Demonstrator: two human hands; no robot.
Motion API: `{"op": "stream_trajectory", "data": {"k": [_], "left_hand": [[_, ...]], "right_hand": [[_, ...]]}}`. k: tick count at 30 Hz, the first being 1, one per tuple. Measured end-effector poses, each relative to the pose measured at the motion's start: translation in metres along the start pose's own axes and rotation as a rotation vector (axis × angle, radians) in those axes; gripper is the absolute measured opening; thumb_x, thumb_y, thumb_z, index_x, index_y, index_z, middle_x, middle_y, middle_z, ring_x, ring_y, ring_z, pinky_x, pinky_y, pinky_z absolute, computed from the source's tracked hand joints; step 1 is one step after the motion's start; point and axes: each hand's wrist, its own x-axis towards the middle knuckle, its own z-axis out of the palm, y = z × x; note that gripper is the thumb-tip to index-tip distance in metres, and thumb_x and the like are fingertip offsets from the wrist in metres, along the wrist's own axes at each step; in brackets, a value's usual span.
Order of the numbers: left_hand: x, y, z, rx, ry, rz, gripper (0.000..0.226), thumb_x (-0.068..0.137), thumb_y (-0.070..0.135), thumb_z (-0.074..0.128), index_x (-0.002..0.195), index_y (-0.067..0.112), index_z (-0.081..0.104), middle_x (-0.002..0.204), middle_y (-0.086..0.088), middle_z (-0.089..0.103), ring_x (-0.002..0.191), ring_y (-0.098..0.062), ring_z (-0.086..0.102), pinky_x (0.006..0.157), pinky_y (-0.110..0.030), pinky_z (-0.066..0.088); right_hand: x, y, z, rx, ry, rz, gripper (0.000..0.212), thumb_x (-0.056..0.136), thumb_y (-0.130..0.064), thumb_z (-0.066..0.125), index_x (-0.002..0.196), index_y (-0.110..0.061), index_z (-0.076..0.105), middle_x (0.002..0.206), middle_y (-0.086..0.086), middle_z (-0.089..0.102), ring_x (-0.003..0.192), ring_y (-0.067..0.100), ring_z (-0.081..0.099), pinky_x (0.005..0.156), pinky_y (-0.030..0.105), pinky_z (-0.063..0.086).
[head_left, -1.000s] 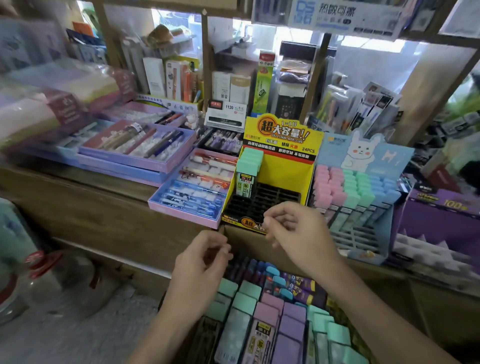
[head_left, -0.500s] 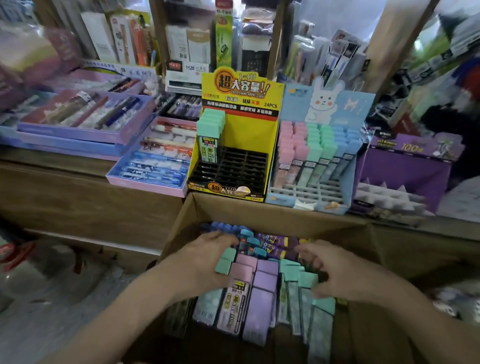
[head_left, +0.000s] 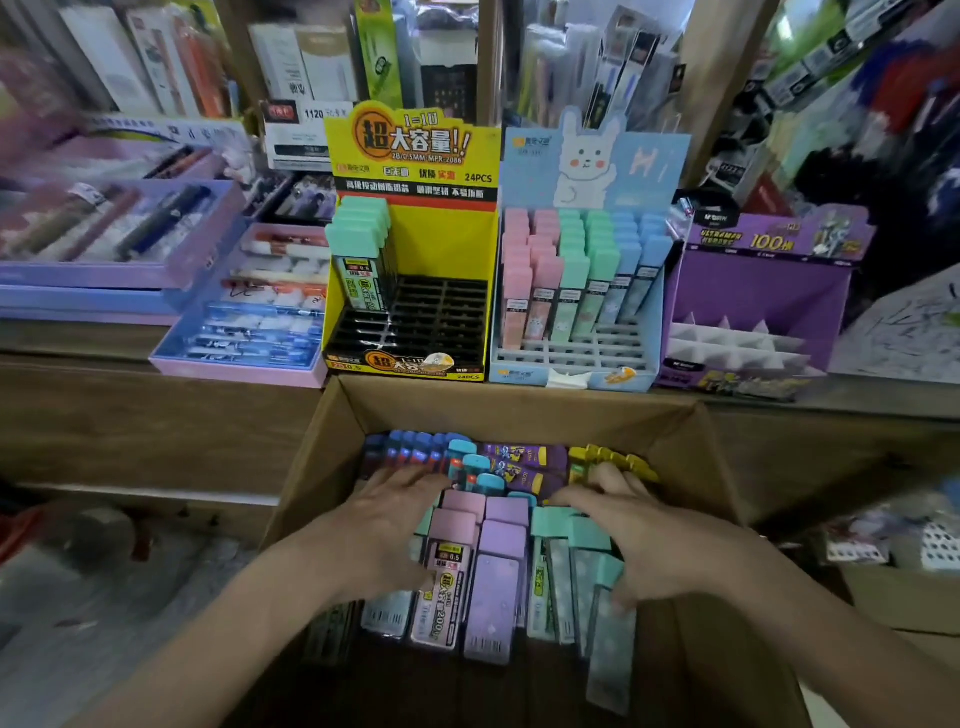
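surface: wooden counter (head_left: 67, 340) | on it, left to right: pen tray (head_left: 234, 371); yellow display box (head_left: 441, 244) (slots mostly bare); blue rabbit display (head_left: 644, 171); purple display (head_left: 753, 291)

Two bare arms reach forward and down, drawing closer together toward the hands. The left forearm (head_left: 234, 623) angles in from the lower left and the right forearm (head_left: 831, 623) from the lower right. The left hand (head_left: 387, 525) lies palm down, its fingers (head_left: 410, 480) spread and almost straight, pointing away from the body. The right hand (head_left: 639, 530) lies palm down beside it without touching it, its fingertips (head_left: 605, 480) fanned forward and its thumb (head_left: 621, 597) turned back toward the body.
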Motion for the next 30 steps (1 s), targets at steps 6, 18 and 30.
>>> {"op": "stream_trajectory", "data": {"k": [6,18,30], "left_hand": [[0.0,-0.004,0.007,-0.009,0.054,0.039,0.102,0.082,0.044,0.075,0.158,0.04,0.006,0.164,0.02,0.002,0.153,-0.01,-0.005,0.124,-0.034,0.009],[-0.001,-0.01,0.015,-0.055,0.084,0.074,0.098,0.082,0.047,0.074,0.155,0.044,0.009,0.162,0.022,0.005,0.15,-0.004,-0.003,0.119,-0.027,0.007],[-0.004,-0.007,0.016,-0.155,0.074,0.138,0.076,0.081,0.053,0.072,0.145,0.051,0.031,0.156,0.024,0.019,0.144,0.003,0.019,0.118,-0.023,0.024]], "right_hand": [[-0.001,-0.004,0.008,-0.026,-0.073,-0.023,0.098,0.068,-0.032,0.092,0.144,-0.037,0.031,0.123,-0.012,0.019,0.133,0.015,0.024,0.108,0.039,0.043],[-0.003,-0.011,0.011,-0.048,-0.088,-0.093,0.066,0.068,-0.031,0.091,0.118,-0.036,0.048,0.123,-0.011,0.036,0.119,0.01,0.032,0.101,0.041,0.046],[-0.007,-0.018,0.007,0.038,-0.203,-0.184,0.058,0.085,-0.027,0.079,0.134,-0.039,0.052,0.122,-0.015,0.05,0.114,0.006,0.052,0.096,0.027,0.046]]}}
